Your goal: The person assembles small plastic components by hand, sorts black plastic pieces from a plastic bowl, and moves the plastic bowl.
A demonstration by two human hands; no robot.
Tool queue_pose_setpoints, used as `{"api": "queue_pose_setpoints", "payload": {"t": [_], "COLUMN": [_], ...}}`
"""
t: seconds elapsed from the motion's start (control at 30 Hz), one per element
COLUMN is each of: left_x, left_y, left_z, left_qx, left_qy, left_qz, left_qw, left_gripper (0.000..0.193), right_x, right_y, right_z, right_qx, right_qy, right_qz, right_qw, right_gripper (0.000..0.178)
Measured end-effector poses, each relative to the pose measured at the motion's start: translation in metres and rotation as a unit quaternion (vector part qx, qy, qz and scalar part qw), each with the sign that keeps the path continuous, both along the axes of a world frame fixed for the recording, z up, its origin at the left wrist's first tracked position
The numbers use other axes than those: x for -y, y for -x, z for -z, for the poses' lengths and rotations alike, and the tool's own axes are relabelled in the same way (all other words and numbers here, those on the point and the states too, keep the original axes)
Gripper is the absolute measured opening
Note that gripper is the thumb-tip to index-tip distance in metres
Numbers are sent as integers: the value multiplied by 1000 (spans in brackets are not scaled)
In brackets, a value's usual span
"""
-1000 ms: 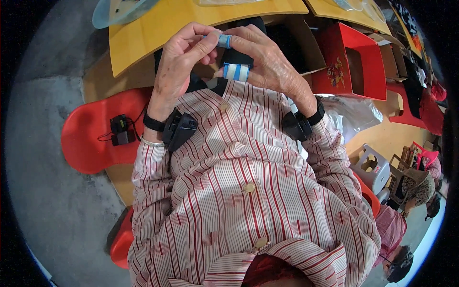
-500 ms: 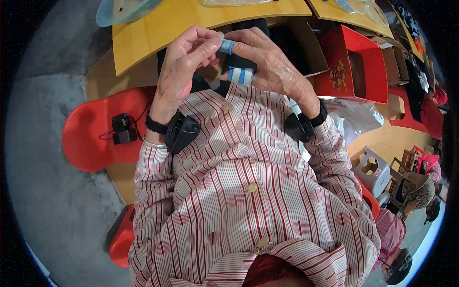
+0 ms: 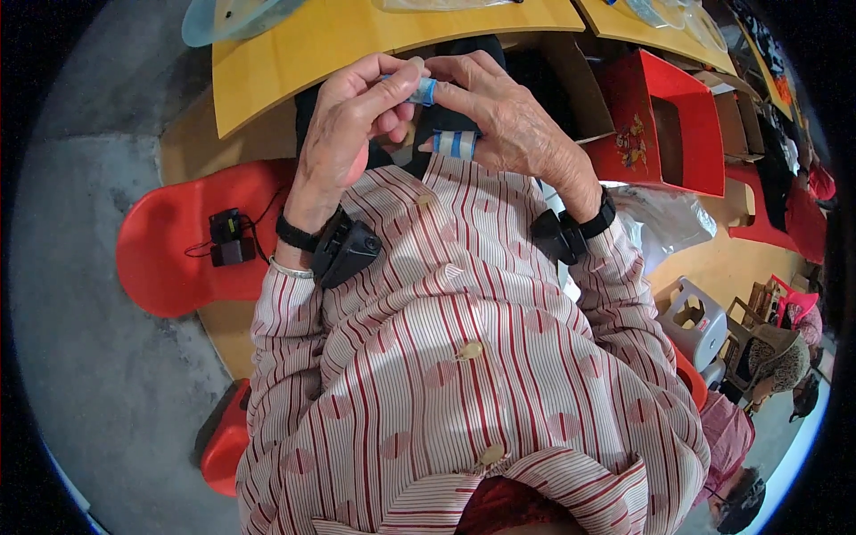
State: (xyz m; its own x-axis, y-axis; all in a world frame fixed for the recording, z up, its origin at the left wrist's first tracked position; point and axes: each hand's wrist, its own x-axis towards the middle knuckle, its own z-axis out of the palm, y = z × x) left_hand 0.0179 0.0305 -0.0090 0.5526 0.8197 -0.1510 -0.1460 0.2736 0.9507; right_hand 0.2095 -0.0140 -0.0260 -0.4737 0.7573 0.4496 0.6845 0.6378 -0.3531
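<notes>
My hands meet in front of me, above my lap near the table edge. Blue-and-white wraps that look like tape cover two digits of my right hand [image 3: 517,111]: a finger wrap [image 3: 421,90] on the forefinger and a thumb wrap [image 3: 456,144] on the thumb. My left hand [image 3: 343,116] is closed, its thumb and fingers pinching the end of the wrapped forefinger. My right thumb stands apart from the forefinger, and its fingers are stretched toward my left hand. The tips of the other right fingers are partly hidden. Each wrist carries a black strapped device.
A yellow wooden table [image 3: 330,45] lies ahead, with a translucent blue basin [image 3: 234,25] at its left. Black devices with a cable [image 3: 230,239] rest on a red stool [image 3: 165,241]. To the right are a red box [image 3: 615,134], a clear plastic bag [image 3: 664,218] and a grey stool [image 3: 700,316].
My left thumb and fingers have shifted slightly right and further over the wrap on my right forefinger. My right hand has moved very slightly right and down.
</notes>
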Motion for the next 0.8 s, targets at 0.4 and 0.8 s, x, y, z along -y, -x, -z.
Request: {"api": "queue_pose_setpoints", "payload": {"t": [0.4,0.8], "left_x": [-1,-8], "left_y": [1,5], "left_z": [-2,4], "left_qx": [-5,25], "left_qy": [77,149], "left_qz": [1,-3], "left_qw": [997,989], "left_gripper": [23,24], "right_x": [-7,-3], "right_y": [-8,3], "right_z": [8,15], "right_qx": [123,8], "right_qy": [-113,55], "right_qz": [20,-6], "right_qw": [986,998], "right_gripper": [57,55]}}
